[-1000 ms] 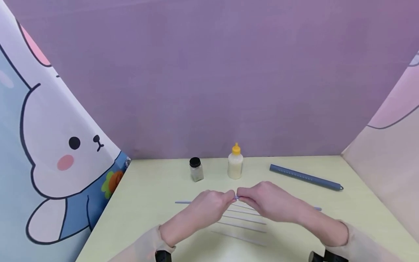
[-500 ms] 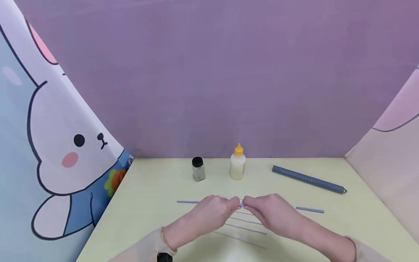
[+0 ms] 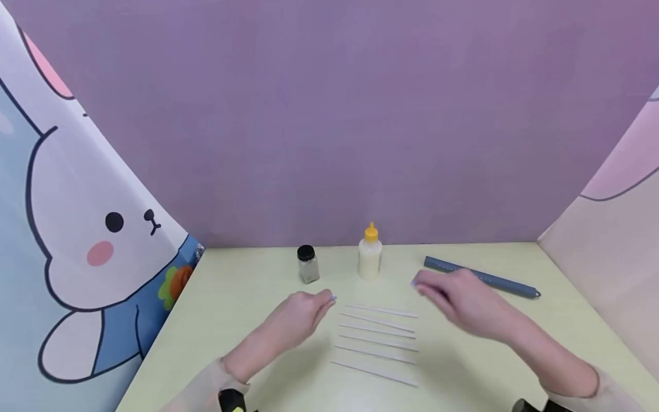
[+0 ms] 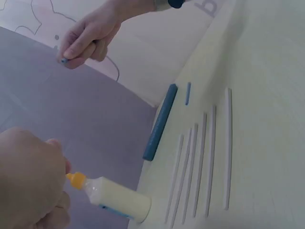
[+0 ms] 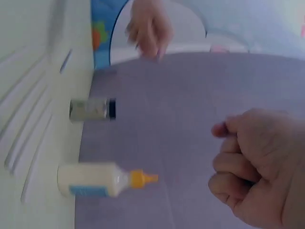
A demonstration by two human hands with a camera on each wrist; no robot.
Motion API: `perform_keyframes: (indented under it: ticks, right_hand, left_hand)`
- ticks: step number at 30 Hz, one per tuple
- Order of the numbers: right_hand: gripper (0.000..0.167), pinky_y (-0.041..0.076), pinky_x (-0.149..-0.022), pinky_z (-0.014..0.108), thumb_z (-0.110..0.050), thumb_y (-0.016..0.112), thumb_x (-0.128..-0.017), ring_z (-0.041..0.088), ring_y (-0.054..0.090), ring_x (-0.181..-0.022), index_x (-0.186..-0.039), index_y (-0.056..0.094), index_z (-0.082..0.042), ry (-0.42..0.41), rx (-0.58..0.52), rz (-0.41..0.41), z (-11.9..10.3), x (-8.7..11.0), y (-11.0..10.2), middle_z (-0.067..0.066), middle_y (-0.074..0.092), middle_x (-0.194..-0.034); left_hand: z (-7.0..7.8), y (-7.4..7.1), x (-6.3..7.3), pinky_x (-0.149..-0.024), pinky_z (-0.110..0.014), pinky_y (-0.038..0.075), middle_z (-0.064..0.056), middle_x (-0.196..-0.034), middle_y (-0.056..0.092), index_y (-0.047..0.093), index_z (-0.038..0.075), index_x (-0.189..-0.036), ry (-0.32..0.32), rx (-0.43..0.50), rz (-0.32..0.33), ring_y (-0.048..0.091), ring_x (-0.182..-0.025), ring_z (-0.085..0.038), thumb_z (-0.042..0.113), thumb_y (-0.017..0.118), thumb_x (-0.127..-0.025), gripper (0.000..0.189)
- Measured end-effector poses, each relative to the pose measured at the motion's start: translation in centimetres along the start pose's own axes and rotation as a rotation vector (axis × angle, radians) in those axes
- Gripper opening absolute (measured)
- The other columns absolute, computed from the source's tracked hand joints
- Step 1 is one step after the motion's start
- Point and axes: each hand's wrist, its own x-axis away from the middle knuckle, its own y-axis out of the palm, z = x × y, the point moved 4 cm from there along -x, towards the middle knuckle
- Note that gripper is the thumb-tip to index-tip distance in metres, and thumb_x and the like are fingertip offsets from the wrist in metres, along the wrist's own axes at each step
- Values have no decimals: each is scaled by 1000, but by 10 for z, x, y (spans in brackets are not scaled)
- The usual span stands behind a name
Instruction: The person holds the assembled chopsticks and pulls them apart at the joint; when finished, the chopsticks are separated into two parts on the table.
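My left hand (image 3: 293, 321) is raised over the table, pinching a small blue stick piece (image 3: 334, 298) whose tip pokes out past the fingertips. Opposite it, my right hand (image 3: 465, 303) pinches another blue stick piece (image 3: 413, 282); its round end shows in the left wrist view. A wide gap separates the two hands. Below and between them, several thin white sticks (image 3: 373, 375) lie roughly parallel on the table. Short blue sticks lie on the table to either side, one blue stick (image 4: 188, 93) in the left wrist view, another blue stick (image 5: 66, 61) in the right wrist view.
At the back of the table (image 3: 247, 274) stand a small black-capped jar (image 3: 309, 269) and a glue bottle (image 3: 369, 260) with a yellow nozzle. A dark blue rod (image 3: 509, 286) lies at the back right, partly behind my right hand. A purple backdrop (image 3: 329, 126) rises behind.
My hands were together, both gripping one blue piece. Now they are apart, the left moved left and the right moved right and up, each with a blue piece.
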Motion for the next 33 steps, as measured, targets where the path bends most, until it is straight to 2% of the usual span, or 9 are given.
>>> perform_keyframes:
  ticks: [1,4,7,10,12,14,19,25,33]
  right_hand:
    - [30,28,-54,12,-1,68,-100,-11,23,-60,-89,56,-26,-19,-25,-34,-2,-1,1,-19,29,-69]
    - [28,28,-56,11,-5,66,-103,-12,23,-61,-90,57,-29,-46,-43,-103,-1,-2,3,-21,28,-70]
    - [27,36,-57,14,-1,66,-101,-11,31,-62,-97,65,-28,-8,-18,-87,14,4,-3,-24,41,-74]
    - [31,42,-64,14,6,66,-98,-10,40,-69,-107,72,-23,6,-18,-80,32,19,-8,-20,55,-88]
    - [33,41,-66,11,10,68,-94,-10,43,-75,-109,74,-19,-12,-7,-69,43,31,-8,-17,58,-97]
    - [36,39,-68,8,13,70,-90,-10,43,-77,-110,76,-16,-33,-8,-65,53,44,-7,-13,55,-99]
    - [44,36,-64,5,17,76,-80,-11,42,-76,-111,78,-13,-39,13,-38,76,72,-6,-14,55,-99]
    - [41,35,-59,7,11,85,-75,-12,46,-71,-102,80,-19,57,18,-11,98,103,-2,-21,60,-89]
    - [34,42,-62,8,8,89,-72,-12,52,-73,-93,81,-17,82,-36,-39,117,135,19,-20,65,-84]
  left_hand:
    - [-3,0,2,-50,-15,28,12,-65,26,48,13,-83,0,-5,-22,28,-56,0,16,55,-111,30]
    - [-9,3,6,-54,-16,31,11,-66,29,47,12,-83,-17,13,-119,32,-59,0,15,54,-112,29]
    - [-17,2,16,-57,-18,41,9,-71,43,54,13,-87,-45,7,-148,41,-63,0,13,53,-110,24]
    - [-27,2,29,-65,-20,49,5,-87,54,66,12,-97,-45,-7,-180,50,-72,-1,7,54,-107,16]
    - [-35,2,38,-70,-18,52,3,-99,54,72,9,-108,-43,-6,-199,53,-78,-1,5,55,-107,18]
    - [-44,3,46,-71,-16,49,2,-101,49,75,6,-116,-46,1,-222,50,-80,-1,5,56,-107,20]
    - [-58,2,58,-73,-15,46,5,-99,49,77,6,-124,-45,8,-205,45,-84,-2,2,64,-104,24]
    - [-65,0,67,-73,-17,51,7,-94,60,82,12,-107,-45,5,-156,51,-86,-2,4,77,-95,15]
    - [-75,12,75,-69,-16,50,4,-90,67,84,10,-106,-54,49,-215,52,-79,0,2,81,-91,17]
